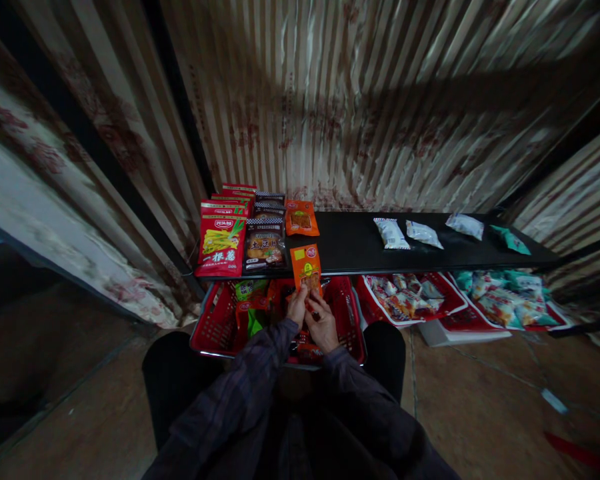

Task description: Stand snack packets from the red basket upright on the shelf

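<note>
Both of my hands hold an orange snack packet [307, 263] upright by its lower end, above the front of a red basket [350, 307]. My left hand [298, 307] is closed on the packet's lower left edge. My right hand [323, 325] pinches its lower right corner. Beyond it, on the black shelf [347, 240], lies another orange snack packet [301, 219]. To its left are dark snack packets [265, 245] in a column, then overlapping red snack packets [223, 243]. Green and orange packets lie inside the basket, partly hidden by my arms.
Several small white packets [391, 233] and a teal packet [510, 239] lie along the shelf's right part. Two more baskets of packets, one nearer [453, 308] and one farther right [560, 323], stand below the shelf's front edge. A striped curtain [300, 133] hangs behind.
</note>
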A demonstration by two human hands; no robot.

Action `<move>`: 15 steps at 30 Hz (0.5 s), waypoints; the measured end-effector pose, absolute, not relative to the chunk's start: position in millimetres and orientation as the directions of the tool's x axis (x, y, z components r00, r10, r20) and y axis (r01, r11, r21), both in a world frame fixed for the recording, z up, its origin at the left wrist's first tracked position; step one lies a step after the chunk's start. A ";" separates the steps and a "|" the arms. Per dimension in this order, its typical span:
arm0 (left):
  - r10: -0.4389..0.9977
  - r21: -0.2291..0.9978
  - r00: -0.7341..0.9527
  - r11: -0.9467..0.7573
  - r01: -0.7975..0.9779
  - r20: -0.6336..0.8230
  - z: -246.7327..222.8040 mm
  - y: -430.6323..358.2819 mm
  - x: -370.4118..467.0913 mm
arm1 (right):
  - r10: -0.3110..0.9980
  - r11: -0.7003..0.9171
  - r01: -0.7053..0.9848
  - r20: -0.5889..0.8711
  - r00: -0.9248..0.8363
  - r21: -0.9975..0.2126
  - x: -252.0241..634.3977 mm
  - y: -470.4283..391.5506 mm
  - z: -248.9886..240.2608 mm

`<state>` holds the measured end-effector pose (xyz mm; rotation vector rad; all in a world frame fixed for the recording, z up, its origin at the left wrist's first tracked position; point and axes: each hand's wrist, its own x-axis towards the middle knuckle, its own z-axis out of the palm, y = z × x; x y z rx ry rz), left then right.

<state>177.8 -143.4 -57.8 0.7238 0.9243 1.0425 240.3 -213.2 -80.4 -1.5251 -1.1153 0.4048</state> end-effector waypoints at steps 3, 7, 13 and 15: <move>0.921 0.831 0.193 0.390 -0.398 -0.339 -54.7 -142.7 174.6 | 0.828 0.105 0.406 0.306 0.470 -0.908 242.2 -214.6 -78.7; 0.891 0.758 0.274 0.452 -0.470 -0.362 -46.9 -140.8 170.6 | 0.780 0.140 0.380 0.338 0.526 -0.914 257.4 -211.5 -80.4; 0.838 0.679 0.353 0.544 -0.494 -0.415 -41.6 -139.1 164.5 | 0.694 0.048 0.128 0.125 0.709 -0.991 290.5 -198.3 -94.4; 0.815 0.642 0.377 0.579 -0.502 -0.439 -41.7 -139.9 163.3 | 0.717 0.033 -0.088 -0.038 0.696 -0.996 295.8 -193.6 -95.6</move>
